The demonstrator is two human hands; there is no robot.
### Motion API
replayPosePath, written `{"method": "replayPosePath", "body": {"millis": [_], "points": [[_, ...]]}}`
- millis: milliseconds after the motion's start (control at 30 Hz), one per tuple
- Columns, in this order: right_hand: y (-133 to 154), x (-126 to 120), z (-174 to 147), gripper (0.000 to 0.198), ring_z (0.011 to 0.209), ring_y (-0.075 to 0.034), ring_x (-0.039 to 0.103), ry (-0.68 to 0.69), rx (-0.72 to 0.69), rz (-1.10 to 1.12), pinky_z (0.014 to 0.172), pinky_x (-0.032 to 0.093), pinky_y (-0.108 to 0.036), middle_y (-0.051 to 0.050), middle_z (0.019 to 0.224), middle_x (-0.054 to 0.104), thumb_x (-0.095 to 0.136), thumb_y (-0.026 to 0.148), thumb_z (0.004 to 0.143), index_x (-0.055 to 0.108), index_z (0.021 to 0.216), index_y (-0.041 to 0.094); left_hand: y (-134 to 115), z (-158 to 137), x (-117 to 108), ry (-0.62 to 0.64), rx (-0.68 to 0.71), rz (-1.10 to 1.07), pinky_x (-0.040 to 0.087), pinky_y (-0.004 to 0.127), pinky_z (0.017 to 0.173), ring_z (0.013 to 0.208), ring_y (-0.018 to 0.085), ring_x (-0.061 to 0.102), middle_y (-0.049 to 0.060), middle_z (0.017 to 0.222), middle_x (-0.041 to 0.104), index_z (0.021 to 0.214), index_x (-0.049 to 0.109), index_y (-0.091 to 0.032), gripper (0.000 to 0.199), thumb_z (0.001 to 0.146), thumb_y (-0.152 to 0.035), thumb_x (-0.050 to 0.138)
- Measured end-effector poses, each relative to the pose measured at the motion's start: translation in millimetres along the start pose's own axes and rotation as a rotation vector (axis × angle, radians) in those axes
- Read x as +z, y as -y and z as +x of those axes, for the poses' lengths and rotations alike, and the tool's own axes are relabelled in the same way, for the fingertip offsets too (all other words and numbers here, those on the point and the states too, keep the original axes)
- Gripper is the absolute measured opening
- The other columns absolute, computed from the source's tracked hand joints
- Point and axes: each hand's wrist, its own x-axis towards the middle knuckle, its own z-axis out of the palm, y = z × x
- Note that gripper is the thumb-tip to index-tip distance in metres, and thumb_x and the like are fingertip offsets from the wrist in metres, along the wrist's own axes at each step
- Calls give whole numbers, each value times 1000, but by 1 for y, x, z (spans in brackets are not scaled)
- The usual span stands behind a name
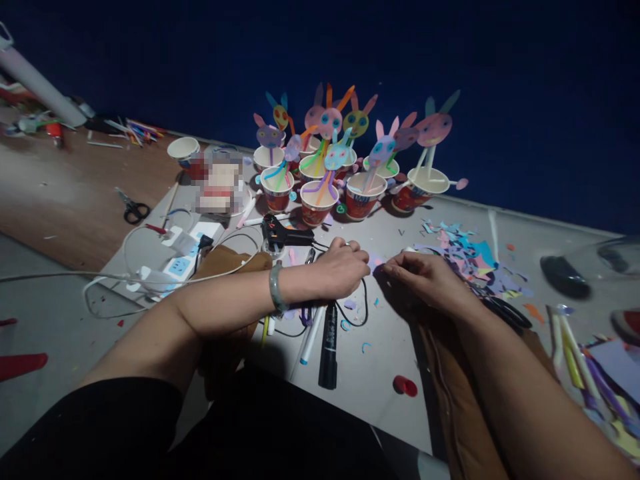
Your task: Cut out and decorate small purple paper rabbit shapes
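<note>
Over the middle of the table, my left hand has its fingers curled inward; whatever they may hold is hidden. My right hand faces it from a short distance, thumb and fingertips pinched together. Small purple paper bits show near the right fingertips, but I cannot tell whether one is gripped. Below my left hand lie a thick black marker and a white pen with a blue end. A black glue gun rests just beyond my left wrist, its cord looping under the hand.
Several paper cups holding paper rabbit figures stand at the back. Paper scraps and black-handled scissors lie right. A power strip with cables is left, other scissors beyond it. A red cap lies in front.
</note>
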Motion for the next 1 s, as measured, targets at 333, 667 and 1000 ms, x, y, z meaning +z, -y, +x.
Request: {"method": "replayPosePath", "body": {"millis": [333,667,1000], "points": [[-7,4,9,44,61,-18,59,-1,-105,-204,55,44,-28,-5,64,68,60,61,80,70,70,20,-8,-10,7,85,66,195,27,42,94,122,31,41,15,138,53,119,61,-12,44,90,-44,50],[-5,8,12,35,56,-16,57,14,-95,-308,53,41,-28,-3,62,66,58,51,81,69,69,20,0,-8,1,162,112,200,27,42,95,124,32,41,14,144,49,127,58,-15,47,89,-43,52],[-7,9,15,33,52,-14,52,22,-126,-379,52,37,-27,-2,57,64,57,47,82,66,66,20,1,-8,-4,189,119,186,28,42,93,122,33,44,14,139,53,126,58,-15,47,89,-43,53]]}}
